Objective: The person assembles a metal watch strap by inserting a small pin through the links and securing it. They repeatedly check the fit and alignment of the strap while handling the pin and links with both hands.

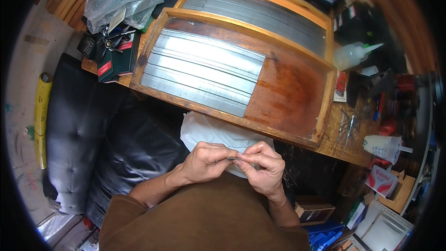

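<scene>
My left hand (207, 160) and my right hand (265, 168) meet in front of my chest, both closed in a pinch. Between their fingertips shows the edge of a small, thin grey piece (233, 158); fingers cover most of it, so its kind is unclear. Beyond the hands, a wooden tray (204, 108) sits at the front of the bench. Flat shiny metal strips (200, 72) lie side by side in its left part, and its right part shows bare brown wood. White cloth (204, 130) hangs just behind my hands.
A second wooden tray (302, 4) with darker metal strips stands behind the first. On the right are a squeeze bottle (350, 55), loose thin metal pieces (346, 128) and a drink cup (382, 147). A plastic bag (125, 0) and keys (116, 39) lie left; a black sofa (125, 135) stands below.
</scene>
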`<action>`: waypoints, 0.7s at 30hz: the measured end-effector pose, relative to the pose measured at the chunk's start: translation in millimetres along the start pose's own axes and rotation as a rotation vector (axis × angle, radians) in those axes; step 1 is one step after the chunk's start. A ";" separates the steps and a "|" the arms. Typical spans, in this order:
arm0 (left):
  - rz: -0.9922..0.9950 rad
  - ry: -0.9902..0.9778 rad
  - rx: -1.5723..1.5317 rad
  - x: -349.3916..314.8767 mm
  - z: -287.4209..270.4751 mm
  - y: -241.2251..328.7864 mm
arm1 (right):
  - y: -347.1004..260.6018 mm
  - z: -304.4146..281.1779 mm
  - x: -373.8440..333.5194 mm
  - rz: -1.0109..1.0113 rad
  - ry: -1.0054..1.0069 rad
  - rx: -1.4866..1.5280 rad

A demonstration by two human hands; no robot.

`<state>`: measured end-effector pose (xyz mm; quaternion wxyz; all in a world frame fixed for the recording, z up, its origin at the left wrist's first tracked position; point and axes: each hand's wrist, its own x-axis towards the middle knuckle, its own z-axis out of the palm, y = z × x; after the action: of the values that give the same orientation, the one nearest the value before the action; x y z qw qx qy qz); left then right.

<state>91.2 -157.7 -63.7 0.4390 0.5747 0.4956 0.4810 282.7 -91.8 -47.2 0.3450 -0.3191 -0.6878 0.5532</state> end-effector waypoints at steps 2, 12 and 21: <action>0.009 -0.004 0.002 -0.1 -0.3 0.0 | -1.1 0.1 1.2 -0.002 0.000 0.014; 0.049 -0.043 0.028 0.6 -3.7 -0.2 | 0.7 -1.8 0.6 -0.024 -0.025 0.012; 0.103 -0.035 0.063 1.4 -3.9 -0.1 | 2.1 -3.2 0.3 -0.017 -0.035 0.025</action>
<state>87.4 -156.2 -63.1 0.4039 0.6213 0.4724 0.4772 285.3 -89.4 -48.8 0.3416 -0.2990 -0.6894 0.5644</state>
